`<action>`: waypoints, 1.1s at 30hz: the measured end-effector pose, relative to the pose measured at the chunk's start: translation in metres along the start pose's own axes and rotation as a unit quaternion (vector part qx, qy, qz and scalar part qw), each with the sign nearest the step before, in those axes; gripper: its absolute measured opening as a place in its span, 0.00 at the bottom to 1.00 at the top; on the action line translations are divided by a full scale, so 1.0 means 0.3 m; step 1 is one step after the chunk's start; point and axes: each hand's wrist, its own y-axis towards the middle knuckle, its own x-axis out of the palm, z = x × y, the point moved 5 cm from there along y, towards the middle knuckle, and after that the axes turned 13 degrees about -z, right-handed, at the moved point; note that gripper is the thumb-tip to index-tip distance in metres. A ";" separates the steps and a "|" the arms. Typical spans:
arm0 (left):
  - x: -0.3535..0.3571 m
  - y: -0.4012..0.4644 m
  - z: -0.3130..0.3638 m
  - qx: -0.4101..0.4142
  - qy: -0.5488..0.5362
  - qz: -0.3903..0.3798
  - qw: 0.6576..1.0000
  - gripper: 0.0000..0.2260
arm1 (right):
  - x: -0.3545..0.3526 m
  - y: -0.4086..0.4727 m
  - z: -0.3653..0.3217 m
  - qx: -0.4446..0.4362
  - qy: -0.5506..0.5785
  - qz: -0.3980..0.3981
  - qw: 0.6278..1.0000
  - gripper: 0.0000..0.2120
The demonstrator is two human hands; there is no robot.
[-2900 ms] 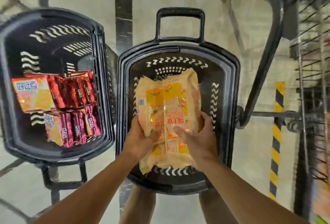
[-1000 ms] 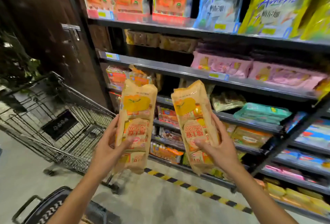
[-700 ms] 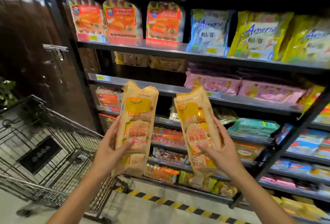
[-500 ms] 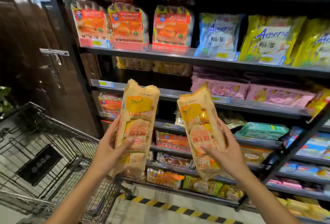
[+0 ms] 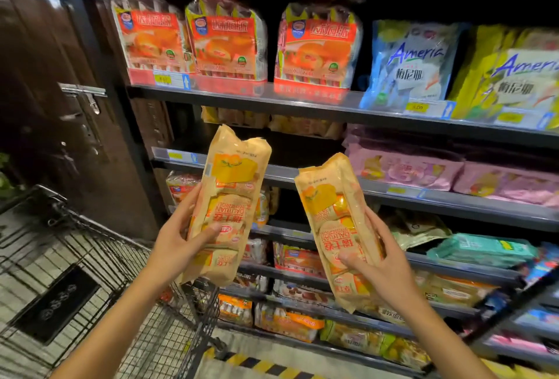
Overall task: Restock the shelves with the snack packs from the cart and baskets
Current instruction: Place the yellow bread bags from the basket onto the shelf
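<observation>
Left hand: the left hand (image 5: 178,245) holds one tan snack pack (image 5: 230,197) by its lower half, thumb on the front, fingers curled round the back
Right hand: the right hand (image 5: 381,263) grips a second tan snack pack (image 5: 335,227) the same way, thumb pressed on the front
Left pack: it stands almost straight up, in the air in front of the shelves (image 5: 302,100)
Right pack: it leans a little to the left at the top, a bit lower than the other one; the two packs are near but not touching
Shelves: dark metal boards, one above the other, full of bags
Up high: three red and orange bread bags (image 5: 317,49) stand in a row, next to a blue bag (image 5: 414,64) and a yellow bag (image 5: 514,76)
Middle: flat pink bags (image 5: 405,167) lie on the right side
Lower down: teal packs (image 5: 481,250) and more small packs, some too blurry to tell
Cart: a wire cart (image 5: 90,272) stands at the lower left, below the left arm
Door: a dark brown door (image 5: 45,106) with a metal latch is on the left
Floor: a yellow and black stripe (image 5: 260,363) runs along the bottom of the shelves
</observation>
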 end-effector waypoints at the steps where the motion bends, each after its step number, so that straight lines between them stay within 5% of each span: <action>1: -0.009 0.025 0.001 0.000 0.006 -0.001 1.000 0.35 | -0.002 0.032 0.002 -0.006 -0.005 -0.001 1.000 0.44; 18: -0.206 0.305 -0.079 -0.009 0.046 -0.019 0.999 0.35 | 0.004 0.405 -0.185 -0.160 -0.230 0.053 0.959 0.43; 25: -0.335 0.390 -0.137 0.010 0.068 -0.041 0.997 0.34 | 0.049 0.594 -0.263 -0.276 -0.450 0.069 0.846 0.36; 33: -0.453 0.441 -0.230 0.027 0.095 -0.014 0.995 0.35 | 0.041 0.824 -0.211 -0.233 -0.577 0.010 0.783 0.39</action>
